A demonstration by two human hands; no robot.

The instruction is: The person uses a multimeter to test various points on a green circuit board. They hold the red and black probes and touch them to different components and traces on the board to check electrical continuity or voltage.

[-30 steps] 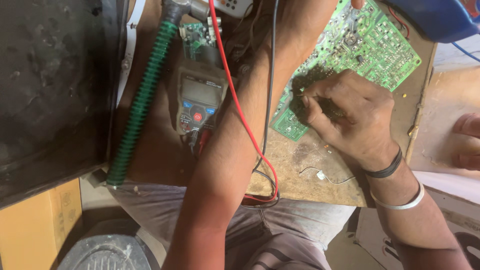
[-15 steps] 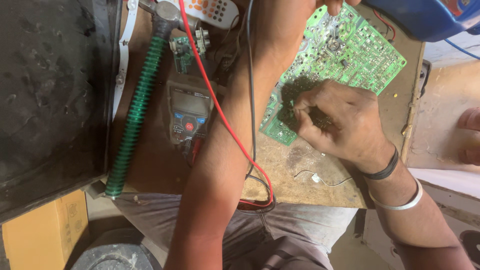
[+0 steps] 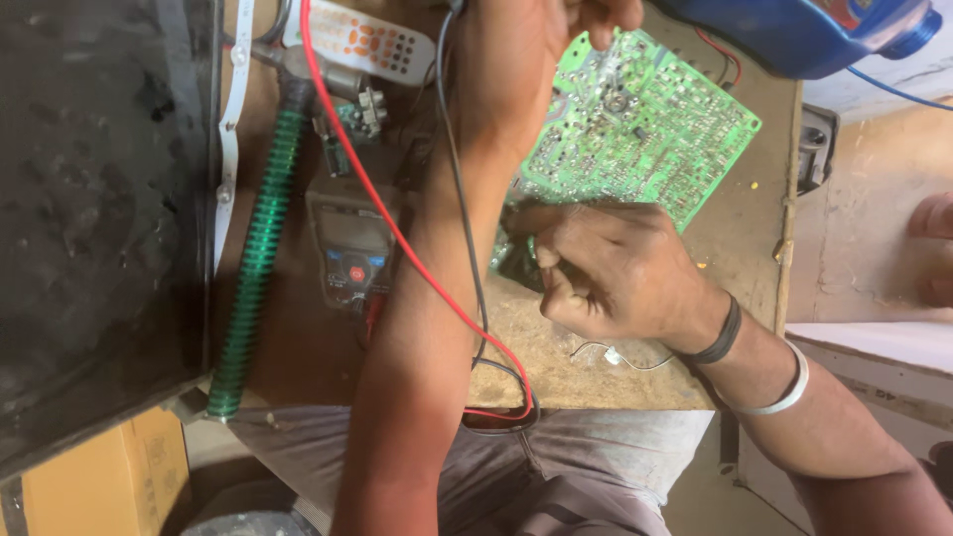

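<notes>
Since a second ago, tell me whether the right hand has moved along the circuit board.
Cannot tell: the right hand stays at the green circuit board's lower-left edge; the camera shifted, not clearly the hand.

Only one view on my feed: head-worn camera, looking steeply down over my lap at worn brown wooden workbench (image 3: 635, 367). Very close range; my forearms fill centre of frame. Frame tilted, bench edge running slightly askew. Left third blocked by dark flat panel (image 3: 99, 228). Top edge cuts green printed circuit board (image 3: 645, 119) and blue plastic container (image 3: 794, 35).
</notes>
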